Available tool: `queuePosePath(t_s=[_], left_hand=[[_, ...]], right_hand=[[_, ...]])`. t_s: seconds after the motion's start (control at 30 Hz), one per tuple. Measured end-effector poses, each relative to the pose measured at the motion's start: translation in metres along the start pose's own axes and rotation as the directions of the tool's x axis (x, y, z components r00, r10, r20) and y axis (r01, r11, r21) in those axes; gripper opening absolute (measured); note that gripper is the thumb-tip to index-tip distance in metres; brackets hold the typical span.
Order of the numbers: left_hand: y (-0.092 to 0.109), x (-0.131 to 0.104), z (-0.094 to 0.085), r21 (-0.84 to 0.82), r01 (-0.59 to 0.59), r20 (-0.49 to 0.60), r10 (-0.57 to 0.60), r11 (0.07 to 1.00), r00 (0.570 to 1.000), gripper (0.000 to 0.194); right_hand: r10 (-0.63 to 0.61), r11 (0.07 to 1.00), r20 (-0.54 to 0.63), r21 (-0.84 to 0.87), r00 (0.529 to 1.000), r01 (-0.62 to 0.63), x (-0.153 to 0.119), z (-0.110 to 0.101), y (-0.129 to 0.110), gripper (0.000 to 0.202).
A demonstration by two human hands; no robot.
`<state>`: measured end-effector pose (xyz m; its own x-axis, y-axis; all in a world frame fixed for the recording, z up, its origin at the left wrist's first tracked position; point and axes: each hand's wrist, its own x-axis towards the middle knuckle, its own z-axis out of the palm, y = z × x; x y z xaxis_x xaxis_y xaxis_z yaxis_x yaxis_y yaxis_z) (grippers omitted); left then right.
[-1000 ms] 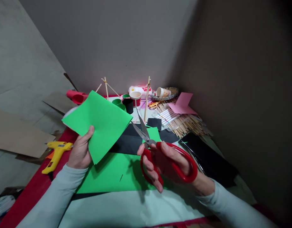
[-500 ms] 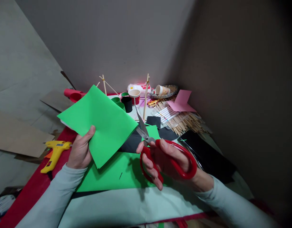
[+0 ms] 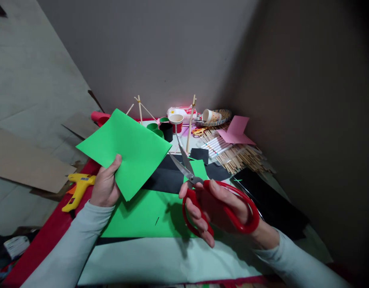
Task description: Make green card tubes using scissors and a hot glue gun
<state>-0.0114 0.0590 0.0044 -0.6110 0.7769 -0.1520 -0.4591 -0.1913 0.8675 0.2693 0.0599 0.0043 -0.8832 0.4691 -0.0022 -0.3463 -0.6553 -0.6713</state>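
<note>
The green sheet (image 3: 127,152) is pinched above the tabletop (image 3: 154,262) by the fingers of the left hand (image 3: 105,186); red-handled scissors (image 3: 193,179), blades parted, are held in the right hand (image 3: 228,202). The sheet's corner, overlapping the lower blade earlier, has been drawn back towards the tips; no cut appears engaged.

This seems to be a craft corner, perhaps in a home, though the dim light leaves it uncertain: the table (image 3: 54,232) beside the wall (image 3: 160,60) carries a glue gun (image 3: 79,190), markers (image 3: 213,146) and wooden sticks (image 3: 244,158), with scissors (image 3: 191,179) and green paper (image 3: 130,152) held above.
</note>
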Motion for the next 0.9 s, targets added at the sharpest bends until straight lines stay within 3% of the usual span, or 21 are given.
queuePosePath(t_s=[0.43,0.9], left_hand=[[0.0012,-0.0008,0.0004,0.005,0.050,0.002,-0.050,0.999,0.999,0.021],[-0.0018,-0.0028,0.0010,0.012,0.030,0.003,-0.030,0.999,1.000,0.022]], right_hand=[[-0.018,1.000,-0.002,0.016,1.000,0.018,0.0013,-0.0027,0.0038,0.051],[-0.031,0.999,0.013,-0.017,0.999,0.031,-0.0001,-0.0007,0.0018,0.051]])
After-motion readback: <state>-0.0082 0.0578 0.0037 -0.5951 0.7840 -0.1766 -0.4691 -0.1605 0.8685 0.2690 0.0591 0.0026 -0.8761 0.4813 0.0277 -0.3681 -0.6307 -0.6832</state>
